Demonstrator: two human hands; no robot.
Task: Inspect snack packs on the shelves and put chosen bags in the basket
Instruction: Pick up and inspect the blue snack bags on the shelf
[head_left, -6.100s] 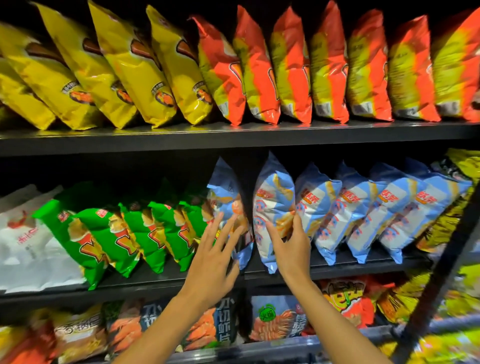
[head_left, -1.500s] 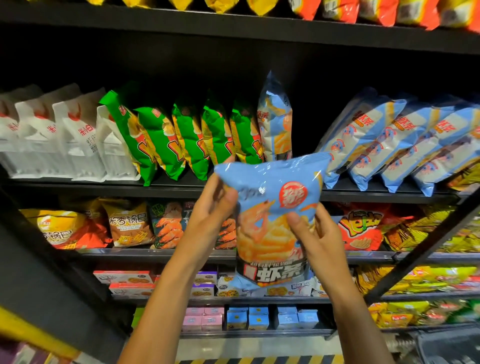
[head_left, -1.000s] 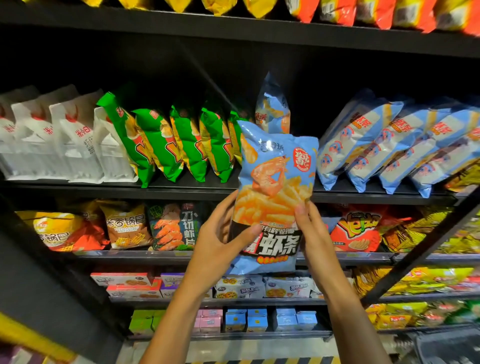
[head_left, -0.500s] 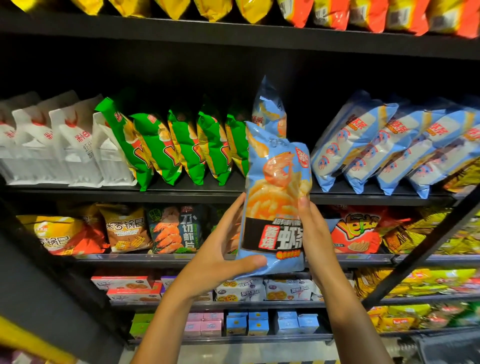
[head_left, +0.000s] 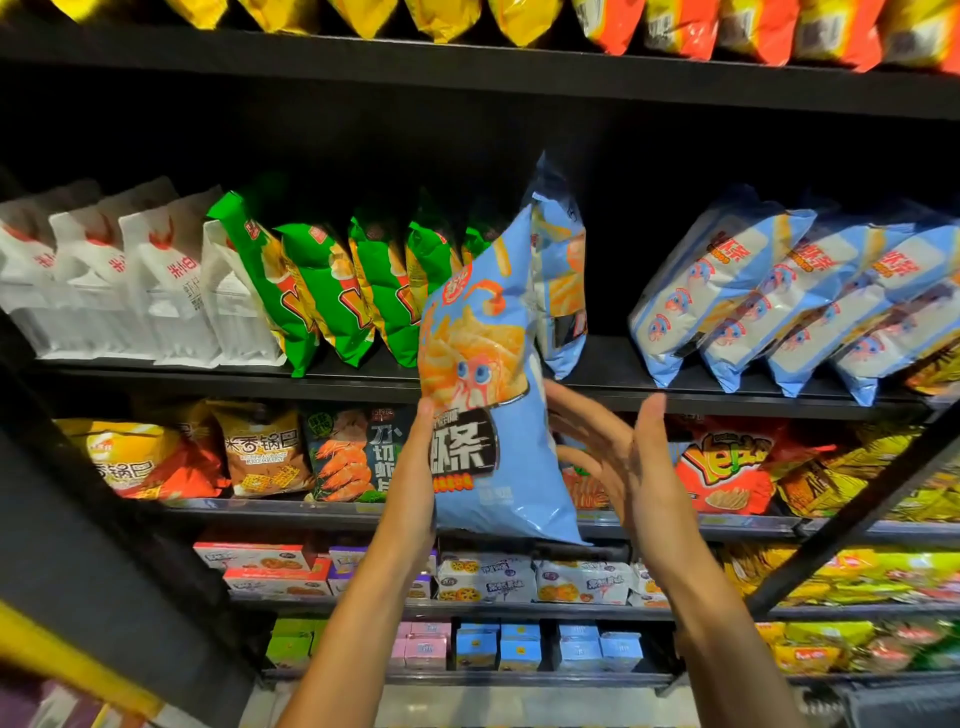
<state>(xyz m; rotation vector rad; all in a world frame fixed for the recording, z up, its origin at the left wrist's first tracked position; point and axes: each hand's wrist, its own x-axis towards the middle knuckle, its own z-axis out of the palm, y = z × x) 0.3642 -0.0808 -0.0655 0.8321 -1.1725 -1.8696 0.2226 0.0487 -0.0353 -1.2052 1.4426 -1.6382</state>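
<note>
I'm holding blue snack bag (head_left: 485, 374) upright in front of mid shelf (head_left: 613, 387), left hand (head_left: 415, 467) gripping its lower left edge. Right hand (head_left: 621, 457) is hanging open just beside it, empty. Judging pkg light, puffy, slick film, crushable; I'm recommending grip at edges.

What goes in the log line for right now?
left hand: holds blue shrimp-stick bag | right hand: open beside bag | basket: unseen
</note>
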